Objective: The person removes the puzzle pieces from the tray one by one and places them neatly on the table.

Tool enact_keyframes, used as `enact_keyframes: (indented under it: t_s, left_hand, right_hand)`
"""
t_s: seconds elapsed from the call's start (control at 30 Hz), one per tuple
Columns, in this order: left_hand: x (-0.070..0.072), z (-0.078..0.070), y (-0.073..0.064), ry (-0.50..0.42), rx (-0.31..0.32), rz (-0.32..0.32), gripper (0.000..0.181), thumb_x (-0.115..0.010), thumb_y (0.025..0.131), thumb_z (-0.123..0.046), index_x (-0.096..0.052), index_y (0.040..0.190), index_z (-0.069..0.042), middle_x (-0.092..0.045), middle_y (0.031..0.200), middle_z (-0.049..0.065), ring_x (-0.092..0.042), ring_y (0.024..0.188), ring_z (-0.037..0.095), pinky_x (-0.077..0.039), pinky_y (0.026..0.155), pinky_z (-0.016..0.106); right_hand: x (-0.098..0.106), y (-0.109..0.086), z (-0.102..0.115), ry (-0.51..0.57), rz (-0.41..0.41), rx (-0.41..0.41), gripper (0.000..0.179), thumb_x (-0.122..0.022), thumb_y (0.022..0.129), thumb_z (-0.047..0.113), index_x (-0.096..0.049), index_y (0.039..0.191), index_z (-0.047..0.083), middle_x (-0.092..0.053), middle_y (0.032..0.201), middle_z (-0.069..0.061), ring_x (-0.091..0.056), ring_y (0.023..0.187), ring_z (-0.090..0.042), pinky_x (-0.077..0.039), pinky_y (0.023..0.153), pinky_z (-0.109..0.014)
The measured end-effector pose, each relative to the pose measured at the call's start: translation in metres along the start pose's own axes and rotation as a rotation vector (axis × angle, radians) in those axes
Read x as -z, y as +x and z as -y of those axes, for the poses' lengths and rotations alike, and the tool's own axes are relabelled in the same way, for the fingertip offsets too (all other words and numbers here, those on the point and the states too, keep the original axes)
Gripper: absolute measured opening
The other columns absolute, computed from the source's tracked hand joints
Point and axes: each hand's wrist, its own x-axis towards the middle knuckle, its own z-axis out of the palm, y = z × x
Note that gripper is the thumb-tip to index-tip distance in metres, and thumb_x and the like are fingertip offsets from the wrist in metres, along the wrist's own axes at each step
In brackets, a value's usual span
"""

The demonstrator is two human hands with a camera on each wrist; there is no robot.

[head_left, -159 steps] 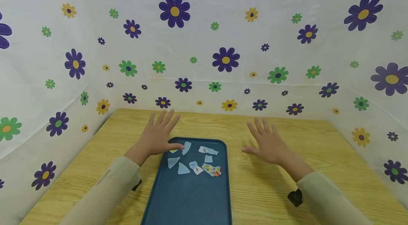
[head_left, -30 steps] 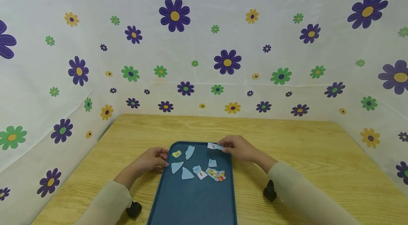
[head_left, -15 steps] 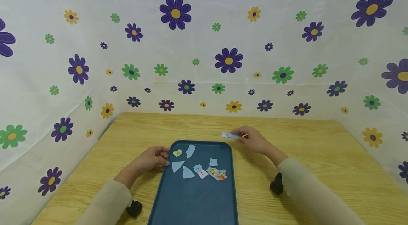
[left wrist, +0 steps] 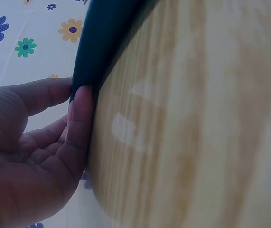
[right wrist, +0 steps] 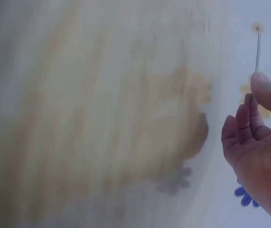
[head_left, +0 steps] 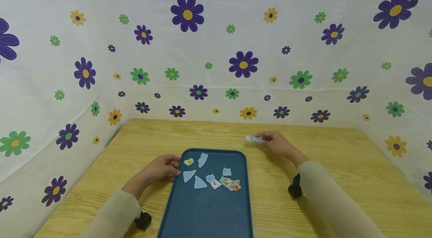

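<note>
In the head view my right hand (head_left: pixel 275 142) pinches a thin, flat light-blue puzzle piece (head_left: pixel 253 138) over the wood beyond the tray's back right corner. Seen edge-on, the piece (right wrist: pixel 257 52) is a thin line between thumb and fingertips in the right wrist view. My left hand (head_left: pixel 161 169) grips the left rim of the dark blue tray (head_left: pixel 206 215); the left wrist view shows thumb and fingers at the tray's edge (left wrist: pixel 90 57). Several loose pieces lie in the tray's back half, among them a multicoloured one (head_left: pixel 231 184), a yellow one (head_left: pixel 189 162) and a pale triangle (head_left: pixel 200 182).
Tray and hands are over a light wooden table (head_left: pixel 320 163). A white cloth (head_left: pixel 216 43) with printed flowers hangs behind it and along both sides. A black wrist device (head_left: pixel 143 220) sits under each sleeve.
My right hand has carried the blue piece from the tray's back right corner out over the wood, backward and right. The left hand stays at the rim; earlier both hands were spread and free.
</note>
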Motion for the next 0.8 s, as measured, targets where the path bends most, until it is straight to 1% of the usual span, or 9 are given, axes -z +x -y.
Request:
enact_keyframes:
  t_s: [0.1,0.23,0.33,0.4,0.5,0.57,0.63,0.8]
  left_hand:
    - [0.0,0.0,0.0,-0.007,-0.002,0.002,0.048,-0.07,0.084,0.003,-0.053,0.128,0.006,-0.057,0.098,0.013,-0.058,0.079,0.022,-0.056,0.067,0.034]
    - [0.001,0.001,0.001,-0.01,-0.007,0.005,0.048,-0.069,0.084,0.003,-0.053,0.129,0.006,-0.056,0.097,0.013,-0.058,0.079,0.021,-0.056,0.067,0.034]
    - [0.001,0.001,0.001,-0.01,-0.011,0.013,0.048,-0.07,0.084,0.003,-0.053,0.129,0.006,-0.056,0.097,0.012,-0.058,0.079,0.021,-0.056,0.068,0.034]
    - [0.001,0.002,0.001,-0.013,-0.014,0.019,0.048,-0.07,0.084,0.003,-0.053,0.129,0.006,-0.056,0.096,0.012,-0.058,0.078,0.021,-0.056,0.068,0.033]
    - [0.002,0.002,0.002,-0.028,-0.026,0.042,0.05,-0.069,0.084,0.003,-0.051,0.131,0.008,-0.056,0.097,0.013,-0.058,0.078,0.02,-0.055,0.067,0.033]
    - [0.003,0.003,0.001,-0.04,-0.031,0.053,0.052,-0.068,0.084,0.003,-0.049,0.131,0.01,-0.057,0.097,0.013,-0.058,0.078,0.02,-0.055,0.067,0.033]
    - [0.003,0.003,0.002,-0.048,-0.031,0.055,0.053,-0.068,0.083,0.004,-0.048,0.132,0.011,-0.056,0.097,0.013,-0.058,0.078,0.02,-0.055,0.067,0.033]
    - [0.002,0.003,0.001,-0.04,-0.028,0.041,0.054,-0.069,0.083,0.004,-0.048,0.132,0.01,-0.055,0.098,0.013,-0.057,0.078,0.02,-0.055,0.067,0.034]
  right_hand:
    - [0.005,0.005,-0.007,-0.012,0.0,-0.021,0.026,-0.056,0.099,0.01,-0.066,0.123,0.007,-0.059,0.116,-0.018,-0.054,0.104,-0.033,-0.044,0.093,-0.049]
    - [0.01,0.011,-0.018,-0.024,0.011,-0.061,0.028,-0.056,0.099,0.012,-0.065,0.125,0.007,-0.057,0.123,-0.023,-0.052,0.113,-0.039,-0.04,0.098,-0.054]
    - [0.014,0.014,-0.024,-0.032,0.013,-0.076,0.029,-0.056,0.099,0.013,-0.064,0.126,0.006,-0.054,0.127,-0.026,-0.049,0.116,-0.042,-0.038,0.099,-0.057]
    - [0.015,0.017,-0.029,-0.023,-0.003,-0.093,0.028,-0.056,0.099,0.013,-0.064,0.125,0.006,-0.054,0.125,-0.025,-0.049,0.114,-0.041,-0.039,0.098,-0.055]
    - [0.018,0.02,-0.033,-0.028,-0.016,-0.072,0.027,-0.055,0.099,0.01,-0.064,0.124,0.004,-0.056,0.12,-0.025,-0.051,0.108,-0.038,-0.044,0.09,-0.05]
    - [0.019,0.022,-0.035,-0.033,-0.026,-0.067,0.026,-0.055,0.098,0.008,-0.065,0.122,0.004,-0.058,0.115,-0.023,-0.052,0.103,-0.036,-0.044,0.084,-0.045]
    - [0.02,0.024,-0.036,-0.039,-0.026,-0.055,0.026,-0.055,0.098,0.006,-0.065,0.121,0.001,-0.058,0.112,-0.023,-0.052,0.101,-0.035,-0.044,0.082,-0.044]
    - [0.023,0.026,-0.035,-0.046,-0.019,-0.08,0.026,-0.054,0.099,0.006,-0.063,0.122,0.001,-0.057,0.113,-0.024,-0.051,0.101,-0.036,-0.043,0.088,-0.048]
